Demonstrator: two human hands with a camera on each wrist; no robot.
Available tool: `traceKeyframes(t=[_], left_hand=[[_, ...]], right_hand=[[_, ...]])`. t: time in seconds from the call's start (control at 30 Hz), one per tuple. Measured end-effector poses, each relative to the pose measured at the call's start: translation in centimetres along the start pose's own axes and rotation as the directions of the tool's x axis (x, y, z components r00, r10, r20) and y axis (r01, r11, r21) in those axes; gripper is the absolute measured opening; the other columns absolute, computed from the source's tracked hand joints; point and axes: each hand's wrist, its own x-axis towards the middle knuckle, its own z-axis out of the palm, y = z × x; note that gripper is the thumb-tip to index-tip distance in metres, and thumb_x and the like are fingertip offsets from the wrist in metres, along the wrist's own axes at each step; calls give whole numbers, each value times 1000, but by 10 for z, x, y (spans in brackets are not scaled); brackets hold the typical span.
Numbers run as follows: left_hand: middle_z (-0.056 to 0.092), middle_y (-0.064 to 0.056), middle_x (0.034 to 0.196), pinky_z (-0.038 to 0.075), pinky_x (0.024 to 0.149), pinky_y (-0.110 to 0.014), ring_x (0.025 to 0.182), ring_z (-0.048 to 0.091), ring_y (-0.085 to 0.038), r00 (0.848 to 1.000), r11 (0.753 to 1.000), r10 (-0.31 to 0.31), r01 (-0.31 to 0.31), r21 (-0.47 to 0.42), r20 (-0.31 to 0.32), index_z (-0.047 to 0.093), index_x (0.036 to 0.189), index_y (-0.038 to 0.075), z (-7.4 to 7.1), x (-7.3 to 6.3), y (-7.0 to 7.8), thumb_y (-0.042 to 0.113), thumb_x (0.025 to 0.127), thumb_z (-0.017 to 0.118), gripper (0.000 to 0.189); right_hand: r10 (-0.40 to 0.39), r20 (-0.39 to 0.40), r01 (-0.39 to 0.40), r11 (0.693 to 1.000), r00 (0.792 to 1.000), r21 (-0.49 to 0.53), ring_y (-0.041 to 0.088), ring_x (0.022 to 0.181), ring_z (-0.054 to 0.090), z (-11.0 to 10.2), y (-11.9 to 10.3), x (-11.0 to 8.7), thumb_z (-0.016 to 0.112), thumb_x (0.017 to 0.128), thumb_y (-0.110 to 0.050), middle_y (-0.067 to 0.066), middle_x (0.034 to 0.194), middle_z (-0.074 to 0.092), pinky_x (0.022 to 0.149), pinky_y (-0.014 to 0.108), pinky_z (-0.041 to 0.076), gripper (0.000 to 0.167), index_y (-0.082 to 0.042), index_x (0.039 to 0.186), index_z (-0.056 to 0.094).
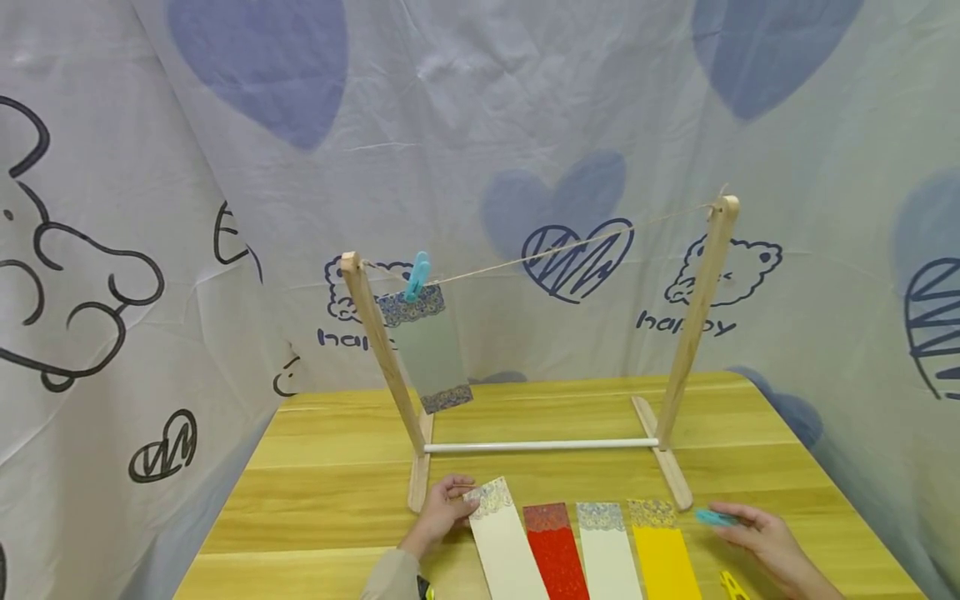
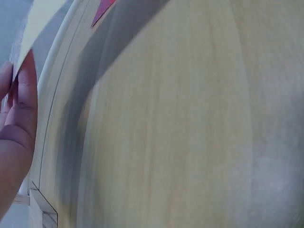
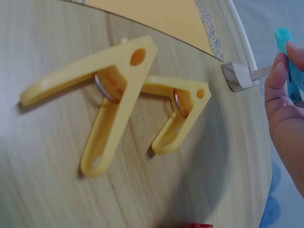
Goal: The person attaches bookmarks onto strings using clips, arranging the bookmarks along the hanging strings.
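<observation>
My left hand (image 1: 441, 515) pinches the upper left edge of a cream paper strip (image 1: 508, 550) with a lace-patterned end. In the left wrist view that strip (image 2: 40, 21) rises at a slant from between thumb and fingers. Over on the right, my right hand (image 1: 772, 546) holds a blue clothespin (image 1: 715, 518) between thumb and fingers. Red (image 1: 557, 558), white (image 1: 609, 558) and yellow (image 1: 663, 558) strips lie side by side between the hands. A pale strip (image 1: 431, 350) hangs from the string (image 1: 517, 262), gripped at its top by another blue clothespin (image 1: 417, 277).
A wooden stand with a left post (image 1: 382, 354), a right post (image 1: 697, 325) and a white crossbar (image 1: 540, 446) stands behind the strips. Two yellow clothespins (image 3: 124, 114) lie on the table (image 3: 142, 199) near my right hand. A printed curtain (image 1: 465, 108) hangs behind.
</observation>
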Motion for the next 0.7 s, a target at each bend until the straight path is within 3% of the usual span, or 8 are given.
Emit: traceKeyframes(t=[0.1, 0.17, 0.27, 0.37, 0.5, 0.7], left_hand=[[59, 0, 78, 47, 55, -21, 66, 56, -8, 999, 1000, -23, 22, -15, -25, 45, 104, -16, 1, 0, 1, -4, 82, 58, 28], [60, 1, 76, 47, 57, -20, 67, 56, -7, 999, 999, -28, 28, -15, -38, 48, 101, -15, 2, -2, 3, -2, 83, 59, 25], [62, 0, 78, 47, 59, -20, 68, 57, -7, 998, 1000, -23, 23, -1, -52, 52, 100, -15, 5, -3, 7, -1, 83, 60, 24], [63, -1, 79, 48, 60, -20, 69, 57, -7, 998, 1000, -12, 13, 20, -57, 53, 102, -16, 9, -3, 10, 0, 82, 61, 26], [63, -1, 79, 48, 62, -21, 71, 58, -8, 998, 999, -15, 17, 32, -59, 56, 101, -12, 12, -2, 12, 2, 83, 61, 24], [62, 1, 77, 47, 61, -21, 69, 58, -8, 998, 999, -17, 18, 27, -54, 57, 99, -11, 13, -1, 11, 1, 82, 62, 22]], right_hand=[[6, -14, -7, 999, 1000, -31, 10, 84, 57, 3, -3, 0, 60, 85, -11, -11, 95, 60, 75, 30, 49, 21, -17, 105, 65], [12, -22, -13, 999, 1000, -51, 11, 85, 57, 5, -5, 0, 61, 85, -13, -11, 97, 59, 77, 32, 49, 28, -6, 112, 62], [0, -33, -2, 998, 999, -57, 6, 87, 56, 6, -7, 1, 61, 85, -14, -15, 98, 57, 78, 32, 49, 38, 2, 119, 55], [-47, -35, 46, 999, 998, -28, 6, 86, 57, 8, -5, 1, 59, 85, -10, -15, 97, 59, 76, 32, 49, 37, 6, 118, 54], [-99, -61, 97, 995, 993, -34, 10, 82, 60, 10, -3, 3, 59, 85, -4, -5, 94, 64, 73, 31, 50, 36, 17, 112, 51], [-23, -180, 0, 991, 983, -131, 6, 78, 59, 15, 2, 8, 60, 83, -2, 17, 101, 61, 71, 30, 51, 43, 20, 116, 45]])
